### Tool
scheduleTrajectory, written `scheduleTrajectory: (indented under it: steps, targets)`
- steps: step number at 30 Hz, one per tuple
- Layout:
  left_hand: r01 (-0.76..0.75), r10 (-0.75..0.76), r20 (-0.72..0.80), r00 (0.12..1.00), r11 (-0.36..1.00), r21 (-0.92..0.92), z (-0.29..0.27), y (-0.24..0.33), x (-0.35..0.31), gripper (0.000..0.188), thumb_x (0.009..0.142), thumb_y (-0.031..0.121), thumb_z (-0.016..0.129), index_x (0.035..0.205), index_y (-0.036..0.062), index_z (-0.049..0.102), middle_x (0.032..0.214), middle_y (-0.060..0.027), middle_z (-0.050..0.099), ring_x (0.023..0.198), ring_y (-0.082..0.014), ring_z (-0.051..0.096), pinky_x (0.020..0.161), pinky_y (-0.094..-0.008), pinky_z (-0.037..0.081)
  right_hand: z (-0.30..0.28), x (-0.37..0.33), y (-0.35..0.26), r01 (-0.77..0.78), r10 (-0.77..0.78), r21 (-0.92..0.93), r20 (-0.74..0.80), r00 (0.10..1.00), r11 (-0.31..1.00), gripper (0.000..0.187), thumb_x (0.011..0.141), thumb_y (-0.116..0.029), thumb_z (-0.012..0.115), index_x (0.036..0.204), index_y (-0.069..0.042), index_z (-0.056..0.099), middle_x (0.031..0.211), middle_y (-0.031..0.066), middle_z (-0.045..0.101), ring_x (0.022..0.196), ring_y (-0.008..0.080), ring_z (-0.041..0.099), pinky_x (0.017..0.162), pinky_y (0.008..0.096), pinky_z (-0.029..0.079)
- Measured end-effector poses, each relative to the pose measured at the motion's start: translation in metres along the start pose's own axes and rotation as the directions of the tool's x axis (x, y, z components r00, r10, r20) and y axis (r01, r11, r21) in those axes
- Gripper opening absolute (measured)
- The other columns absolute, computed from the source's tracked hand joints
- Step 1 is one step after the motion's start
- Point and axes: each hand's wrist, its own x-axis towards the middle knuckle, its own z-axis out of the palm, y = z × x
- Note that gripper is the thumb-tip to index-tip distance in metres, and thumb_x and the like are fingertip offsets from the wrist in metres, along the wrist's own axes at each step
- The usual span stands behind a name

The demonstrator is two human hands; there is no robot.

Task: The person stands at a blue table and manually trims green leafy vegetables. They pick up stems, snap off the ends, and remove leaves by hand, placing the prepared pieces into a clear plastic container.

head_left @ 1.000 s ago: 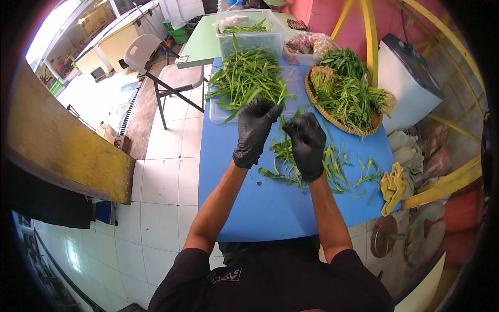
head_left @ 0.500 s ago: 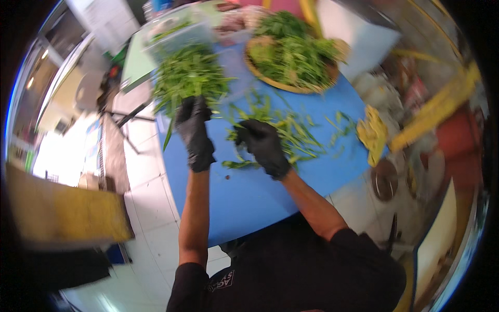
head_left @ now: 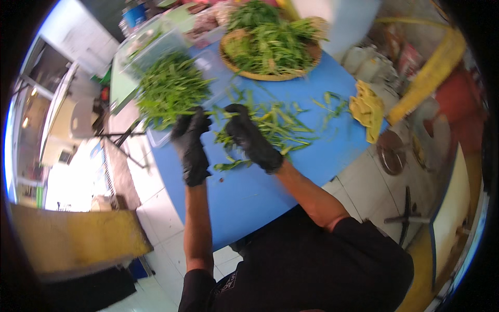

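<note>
My left hand (head_left: 191,148), in a black glove, is closed on a leafy green stem (head_left: 212,112) at the front edge of a heap of leafy greens (head_left: 170,86). The stem reaches across to my right hand (head_left: 252,136), also black-gloved, whose thumb and forefinger pinch at its end. The heap lies in a clear plastic tray (head_left: 160,137) at the left of the blue table (head_left: 241,197). Loose cut stems and leaves (head_left: 280,125) are strewn beneath and beyond my right hand.
A round woven basket (head_left: 265,77) of greens stands at the far side, beside a clear plastic tub (head_left: 156,51). A crumpled yellow cloth (head_left: 367,110) lies at the table's right edge. A brown round stool seat (head_left: 390,152) is on the right, and a grey folding chair (head_left: 86,119) on the left.
The view has shifted, so the table's things sit higher and further left. My hands remain near each other, and the stem between them now shows more plainly.
</note>
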Motion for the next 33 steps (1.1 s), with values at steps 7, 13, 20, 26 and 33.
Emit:
scheduleTrajectory:
  steps: [7, 13, 20, 26, 33]
  targets:
    - [-0.025, 0.023, -0.021, 1.000, 0.991, -0.135, 0.007, -0.006, -0.001, 0.008, 0.083, 0.009, 0.069, 0.086, 0.0014, 0.066, 0.075, -0.0055, 0.066, 0.065, -0.0122, 0.060, 0.059, -0.0253, 0.044, 0.015, -0.009, -0.031, -0.092, 0.095, 0.133, -0.021, 0.995, 0.987, 0.047, 0.098, -0.020, 0.047, 0.139, -0.011, 0.027, 0.082, -0.0027, 0.044, 0.067, 0.0054, 0.036, 0.061, 0.0191, 0.034]
    - [0.002, -0.008, -0.031, 0.999, 0.984, -0.178, 0.015, -0.007, -0.010, 0.006, 0.082, 0.007, 0.068, 0.087, 0.0024, 0.066, 0.075, -0.0031, 0.065, 0.067, -0.0106, 0.059, 0.062, -0.0247, 0.044, 0.018, -0.003, -0.021, 0.009, -0.011, -0.033, -0.046, 0.999, 0.999, 0.040, 0.096, -0.009, 0.047, 0.135, -0.008, 0.035, 0.073, -0.0052, 0.041, 0.065, 0.0041, 0.037, 0.058, 0.0192, 0.034]
    - [0.098, -0.089, 0.110, 0.990, 0.992, -0.084, 0.014, -0.018, -0.007, 0.006, 0.082, 0.006, 0.068, 0.085, 0.0008, 0.067, 0.075, -0.0011, 0.065, 0.069, -0.0081, 0.056, 0.063, -0.0256, 0.045, 0.014, 0.001, -0.001, -0.021, 0.001, -0.089, -0.220, 0.976, 0.996, 0.020, 0.100, -0.029, 0.044, 0.107, -0.011, 0.045, 0.070, -0.0057, 0.042, 0.056, 0.0019, 0.035, 0.046, 0.0188, 0.028]
    - [0.147, -0.140, 0.296, 0.945, 0.989, 0.001, -0.010, -0.015, 0.009, 0.014, 0.086, 0.015, 0.067, 0.089, 0.0009, 0.065, 0.076, 0.0002, 0.061, 0.067, -0.0096, 0.053, 0.064, -0.0260, 0.043, -0.010, -0.004, 0.004, -0.266, 0.251, -0.112, -0.129, 0.959, 0.958, 0.023, 0.100, -0.020, 0.042, 0.120, -0.009, 0.042, 0.071, -0.0027, 0.042, 0.060, 0.0051, 0.037, 0.052, 0.0211, 0.033]
    - [0.300, -0.219, 0.306, 0.927, 0.921, -0.250, -0.024, -0.016, 0.016, 0.012, 0.087, 0.017, 0.067, 0.089, 0.0050, 0.066, 0.075, -0.0001, 0.061, 0.064, -0.0092, 0.052, 0.059, -0.0243, 0.043, 0.010, -0.015, -0.066, -0.368, 0.329, 0.256, 0.185, 0.926, 0.894, 0.040, 0.098, -0.020, 0.044, 0.137, -0.016, 0.039, 0.064, -0.0039, 0.039, 0.049, 0.0036, 0.028, 0.044, 0.0195, 0.023]
